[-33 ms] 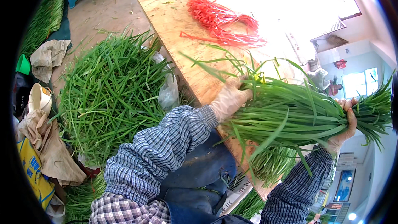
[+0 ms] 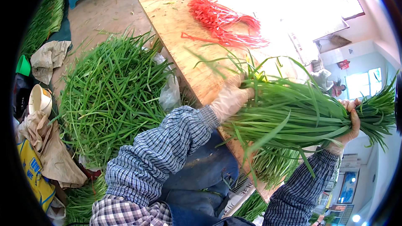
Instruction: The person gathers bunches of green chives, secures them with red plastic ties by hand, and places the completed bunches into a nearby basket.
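My right hand (image 2: pixel 349 127), gloved, is wrapped round a thick bunch of garlic chives (image 2: pixel 289 109), held sideways above the right part of the wooden table. The bunch's long flat leaves stretch left from that grip, and its other end sticks out to the right. At the bunch's left end, my left hand (image 2: pixel 230 98), in a pale thin glove, is closed on some loose leaves. Exactly which leaves it pinches is partly hidden. A yellowish leaf (image 2: pixel 261 76) shows close to its fingertips. Below, another pile of chives (image 2: pixel 274 165) lies on the table's near edge.
Red tie strips (image 2: pixel 226 21) lie on the wooden table (image 2: pixel 171 29). To the left stands a large heap of loose chives (image 2: pixel 113 96), with a clear plastic bag (image 2: pixel 170 94) beside it. A white bucket (image 2: pixel 40 100) and brown cloths (image 2: pixel 52 150) line the far left.
My left hand has shifted very slightly left, away from the bunch's end. A leaf above it has swung and blurred. My right hand keeps its place.
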`<state>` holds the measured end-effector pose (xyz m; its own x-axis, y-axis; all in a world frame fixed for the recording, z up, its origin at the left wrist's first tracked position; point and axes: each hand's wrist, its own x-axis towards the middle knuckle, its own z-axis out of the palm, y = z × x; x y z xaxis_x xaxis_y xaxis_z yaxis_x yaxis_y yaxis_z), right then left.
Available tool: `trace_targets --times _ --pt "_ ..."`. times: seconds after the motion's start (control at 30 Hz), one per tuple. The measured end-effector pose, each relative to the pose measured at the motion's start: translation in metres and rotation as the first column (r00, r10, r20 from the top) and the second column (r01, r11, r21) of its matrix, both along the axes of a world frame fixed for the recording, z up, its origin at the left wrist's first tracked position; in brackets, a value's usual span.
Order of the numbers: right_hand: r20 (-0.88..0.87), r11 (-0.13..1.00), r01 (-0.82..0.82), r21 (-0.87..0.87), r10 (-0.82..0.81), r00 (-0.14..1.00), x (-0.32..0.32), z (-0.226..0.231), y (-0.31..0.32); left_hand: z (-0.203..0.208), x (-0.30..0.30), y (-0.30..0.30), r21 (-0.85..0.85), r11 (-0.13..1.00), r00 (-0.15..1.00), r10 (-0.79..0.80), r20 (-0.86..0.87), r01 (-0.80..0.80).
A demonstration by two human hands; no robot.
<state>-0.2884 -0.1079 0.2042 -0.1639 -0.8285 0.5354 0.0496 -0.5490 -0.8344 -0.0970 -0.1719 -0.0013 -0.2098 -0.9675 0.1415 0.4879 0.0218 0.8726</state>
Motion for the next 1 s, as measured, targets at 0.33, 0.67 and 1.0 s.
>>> trace_targets --times 0.33,0.67,1.0 --pt "-0.021 0.998 0.064 -0.009 -0.064 0.998 0.002 0.000 -0.002 0.019 0.006 0.002 -0.044 0.999 0.950 -0.004 0.313 0.019" --pt "-0.049 1.000 0.009 0.007 -0.009 0.999 -0.004 -0.001 0.003 0.006 0.024 0.000 0.051 0.962 0.960 -0.271 0.068 0.268" --pt "0.023 0.997 0.074 0.034 -0.075 0.997 0.002 -0.004 0.003 0.003 0.020 -0.016 -0.347 0.924 0.906 0.279 0.318 -0.163"
